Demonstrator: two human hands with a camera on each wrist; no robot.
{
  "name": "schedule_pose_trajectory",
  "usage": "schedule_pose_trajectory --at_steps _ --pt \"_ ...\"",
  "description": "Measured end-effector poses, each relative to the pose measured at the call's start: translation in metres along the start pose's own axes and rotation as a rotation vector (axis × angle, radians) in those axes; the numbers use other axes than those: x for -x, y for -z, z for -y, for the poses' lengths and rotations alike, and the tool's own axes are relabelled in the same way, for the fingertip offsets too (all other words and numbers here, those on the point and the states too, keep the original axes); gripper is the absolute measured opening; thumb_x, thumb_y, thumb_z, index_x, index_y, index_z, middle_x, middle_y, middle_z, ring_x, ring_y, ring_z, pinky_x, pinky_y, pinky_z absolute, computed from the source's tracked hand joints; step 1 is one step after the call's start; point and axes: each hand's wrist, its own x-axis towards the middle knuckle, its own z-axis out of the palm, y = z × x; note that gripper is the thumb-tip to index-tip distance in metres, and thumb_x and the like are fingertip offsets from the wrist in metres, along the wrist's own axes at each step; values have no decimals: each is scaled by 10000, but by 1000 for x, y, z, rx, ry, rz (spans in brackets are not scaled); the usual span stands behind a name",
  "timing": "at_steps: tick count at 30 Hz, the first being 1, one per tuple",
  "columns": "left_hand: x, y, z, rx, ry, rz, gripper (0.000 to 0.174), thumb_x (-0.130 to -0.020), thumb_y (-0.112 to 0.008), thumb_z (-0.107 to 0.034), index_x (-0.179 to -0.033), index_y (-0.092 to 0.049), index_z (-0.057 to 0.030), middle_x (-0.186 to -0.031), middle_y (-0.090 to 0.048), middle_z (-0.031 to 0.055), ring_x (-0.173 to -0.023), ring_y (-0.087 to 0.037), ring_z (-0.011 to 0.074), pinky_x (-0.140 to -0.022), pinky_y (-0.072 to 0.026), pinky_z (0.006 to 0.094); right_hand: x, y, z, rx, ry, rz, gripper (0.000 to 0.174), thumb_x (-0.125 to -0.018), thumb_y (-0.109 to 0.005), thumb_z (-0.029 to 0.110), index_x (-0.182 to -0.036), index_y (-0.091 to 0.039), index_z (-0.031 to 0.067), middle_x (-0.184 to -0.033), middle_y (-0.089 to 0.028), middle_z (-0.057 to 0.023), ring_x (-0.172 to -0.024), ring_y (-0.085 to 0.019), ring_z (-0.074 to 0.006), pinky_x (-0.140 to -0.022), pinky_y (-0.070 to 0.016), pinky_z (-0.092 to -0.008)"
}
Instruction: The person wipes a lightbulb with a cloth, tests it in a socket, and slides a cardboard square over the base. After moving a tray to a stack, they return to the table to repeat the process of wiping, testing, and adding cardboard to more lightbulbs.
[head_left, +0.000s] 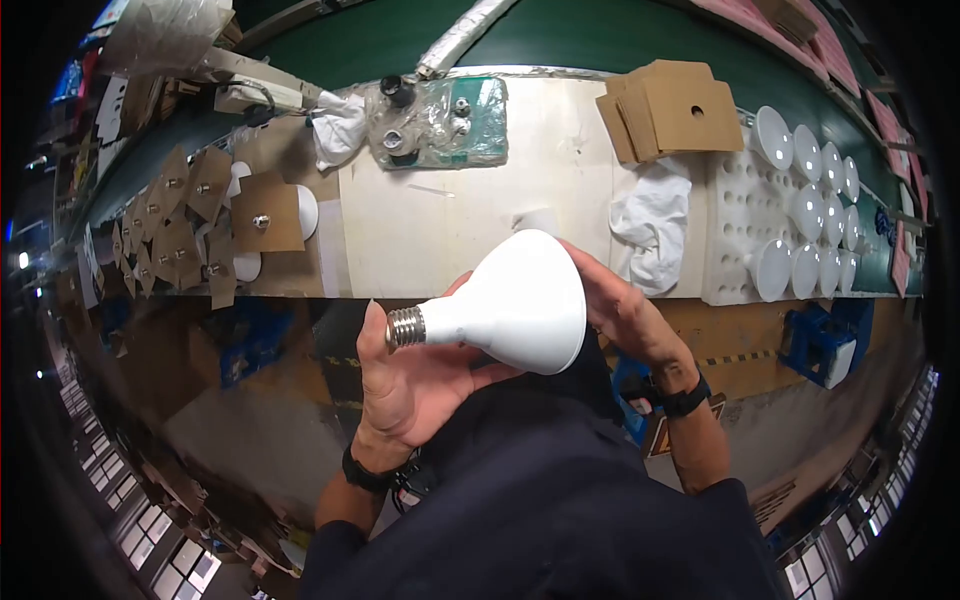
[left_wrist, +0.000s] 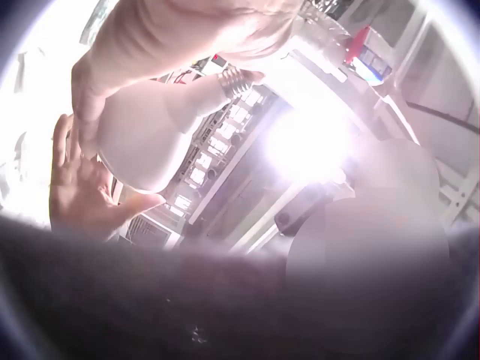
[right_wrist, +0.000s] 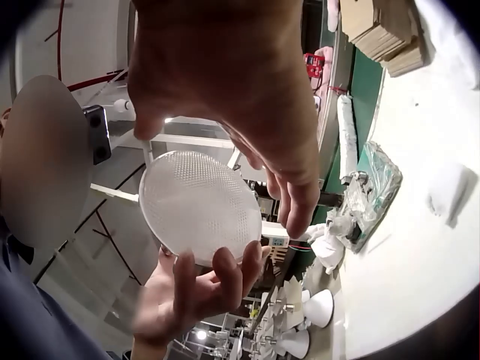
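Note:
A white reflector light bulb (head_left: 530, 300) with a threaded metal base lies sideways above the lap, in front of the bench edge. My left hand (head_left: 415, 385) holds it, thumb up at the screw base and fingers beneath and behind the body. At the wide end is my right hand (head_left: 625, 310), its fingers spread around the rim. The right wrist view shows the bulb's dimpled round lens (right_wrist: 199, 206) facing that palm, with the left fingertips (right_wrist: 225, 270) at its lower edge. In the left wrist view, the right thumb (left_wrist: 139, 204) reaches close below the rim.
Bulbs stand in a white perforated foam tray (head_left: 735, 215) on the right. Cardboard pieces (head_left: 690, 110) are stacked behind a white cloth (head_left: 650, 225). A plastic-wrapped green fixture (head_left: 485, 120) sits at the back. Bulbs with cardboard squares (head_left: 270, 215) crowd the left.

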Motion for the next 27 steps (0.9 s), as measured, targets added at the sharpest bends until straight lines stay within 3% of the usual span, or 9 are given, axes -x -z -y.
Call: schedule_pose_trajectory --at_steps 1,6,8,9,12,14,22,24,27 --pt "1 -4 -7 14 30 -24 1171 -823 -445 -874 -1586 -217 -14 -1546 -379 216 -1419 -398 366 -1137 -335 631 -7 -2 -14 -41 56 -15 1343 -673 -620 906 -1605 -189 41 -1606 -289 -172 -1481 -312 -296 -1200 -262 -431" --pt "8 -9 -19 -13 78 -30 1212 -806 -425 -904 -1594 -170 -19 -1571 -338 205 -1432 -380 363 -1161 -310 635 -38 -31 -21 -134 155 -22 1354 -667 -672 873 -1600 -192 16 -1570 -343 -178 -1461 -338 -290 -1190 -284 -423" --pt "12 -9 -15 -122 6 -84 1302 -747 -476 -932 -1609 -86 -38 -1595 -298 200 -1447 -362 359 -1179 -293 605 -42 -33 -20 -342 95 -1 1421 -580 -821 763 -1597 -166 15 -1590 -349 -205 -1422 -431 -317 -1175 -359 -426" --pt "12 -10 -13 -126 0 -89 1302 -747 -476 -932 -1609 -86 -38 -1595 -298 200 -1447 -362 359 -1179 -293 605 -42 -30 -23 -344 96 8 1421 -580 -821 763 -1597 -166 15 -1590 -349 -205 -1422 -431 -317 -1175 -359 -426" --pt "5 -13 -3 -349 -145 -40 1430 -649 -583 -943 -1615 -18 -53 -1616 -263 189 -1464 -341 350 -1196 -276 556 -35 -20 -32 -407 56 154 1319 -675 -762 756 -1587 -185 -1 -1584 -346 -224 -1403 -453 -337 -1154 -391 -441" --pt "-3 -15 8 -409 -187 -61 1502 -591 -616 -958 -1611 -24 -28 -1609 -274 196 -1456 -360 347 -1165 -329 522 -23 -15 -34 -407 80 134 1110 -833 -614 749 -1557 -285 -25 -1518 -433 -159 -1406 -425 -254 -1165 -341 -390" --pt "-20 -33 29 -633 -163 -4 1464 -609 -659 -913 -1610 -70 -22 -1597 -288 199 -1455 -362 347 -1142 -362 537 9 19 -42 -535 115 17 739 -1038 -460 555 -1492 -405 -24 -1423 -548 -147 -1282 -541 -219 -1104 -407 -364" --pt "-22 -24 30 -639 -227 -44 1357 -692 -618 -880 -1607 -107 -18 -1587 -311 194 -1441 -380 347 -1114 -399 535 10 23 -50 -315 164 -193 654 -1071 -413 513 -1425 -500 -29 -1337 -608 -127 -1217 -580 -200 -1063 -433 -342" --pt "-32 2 27 -501 -263 -173 1361 -688 -657 -855 -1613 -88 -36 -1571 -323 225 -1395 -427 402 -1142 -361 555 22 59 -87 399 166 -708 332 -1016 -610 254 -1247 -670 23 -1145 -694 -118 -1087 -638 -193 -968 -473 -333"
